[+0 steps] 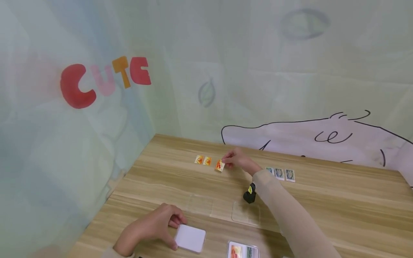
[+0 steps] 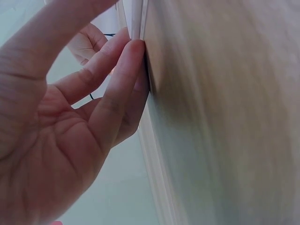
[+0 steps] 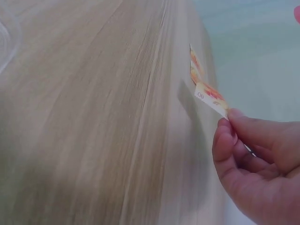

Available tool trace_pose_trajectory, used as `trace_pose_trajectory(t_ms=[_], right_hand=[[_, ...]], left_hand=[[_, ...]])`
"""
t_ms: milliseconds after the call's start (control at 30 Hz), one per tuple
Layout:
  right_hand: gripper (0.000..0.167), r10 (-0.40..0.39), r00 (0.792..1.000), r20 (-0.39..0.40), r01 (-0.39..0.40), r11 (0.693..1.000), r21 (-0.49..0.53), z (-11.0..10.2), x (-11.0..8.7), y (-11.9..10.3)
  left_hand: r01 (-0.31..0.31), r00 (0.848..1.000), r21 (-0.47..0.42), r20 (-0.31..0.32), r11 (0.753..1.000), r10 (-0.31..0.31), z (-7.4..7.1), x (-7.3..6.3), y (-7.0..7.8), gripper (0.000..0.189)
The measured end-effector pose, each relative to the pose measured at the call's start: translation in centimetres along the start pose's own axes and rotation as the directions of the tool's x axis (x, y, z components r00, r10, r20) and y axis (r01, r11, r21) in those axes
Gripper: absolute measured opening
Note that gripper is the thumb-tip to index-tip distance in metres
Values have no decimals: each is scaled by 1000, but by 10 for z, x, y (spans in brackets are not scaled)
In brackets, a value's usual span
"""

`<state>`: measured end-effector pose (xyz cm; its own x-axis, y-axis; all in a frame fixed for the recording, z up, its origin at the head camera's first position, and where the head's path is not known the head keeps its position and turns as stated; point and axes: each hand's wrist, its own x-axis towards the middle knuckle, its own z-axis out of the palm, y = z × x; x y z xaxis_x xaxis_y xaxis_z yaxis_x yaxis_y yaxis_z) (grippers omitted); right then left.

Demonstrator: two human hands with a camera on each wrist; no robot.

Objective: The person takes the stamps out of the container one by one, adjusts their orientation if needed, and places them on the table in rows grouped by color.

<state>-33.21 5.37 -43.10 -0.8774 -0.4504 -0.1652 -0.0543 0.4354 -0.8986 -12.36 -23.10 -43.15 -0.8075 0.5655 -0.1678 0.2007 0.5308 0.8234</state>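
Note:
My right hand (image 1: 238, 160) pinches a small orange and white card (image 1: 219, 166) by its edge at the far side of the table. In the right wrist view the held card (image 3: 211, 96) tilts above the wood, thumb on top. Two similar orange cards (image 1: 203, 160) lie just left of it. My left hand (image 1: 158, 224) grips a flat white square box (image 1: 191, 238) with a clear rim at the near side. Its thumb lies at the near corner and its fingers at the far one. In the left wrist view, fingertips (image 2: 133, 49) press the box's side.
Several blue-grey cards (image 1: 279, 174) lie in a row right of my right hand. A black object with a yellow mark (image 1: 250, 194) stands by the right forearm. Two clear square lids (image 1: 246, 213) lie mid-table. A case with picture cards (image 1: 242, 251) is at the near edge.

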Motion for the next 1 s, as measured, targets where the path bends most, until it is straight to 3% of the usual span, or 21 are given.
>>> trace_pose_trajectory(t_ms=[600,1000], right_hand=[[9,-63,998,-19,63,997,-40,9,23,6],[6,-78,995,-63,72,993,-90,14,25,6]], left_hand=[[6,1000,10,-11,1000,-6,1,-1,1,55],[11,1000,-32,3,999,-11,0,-1,1,53]])
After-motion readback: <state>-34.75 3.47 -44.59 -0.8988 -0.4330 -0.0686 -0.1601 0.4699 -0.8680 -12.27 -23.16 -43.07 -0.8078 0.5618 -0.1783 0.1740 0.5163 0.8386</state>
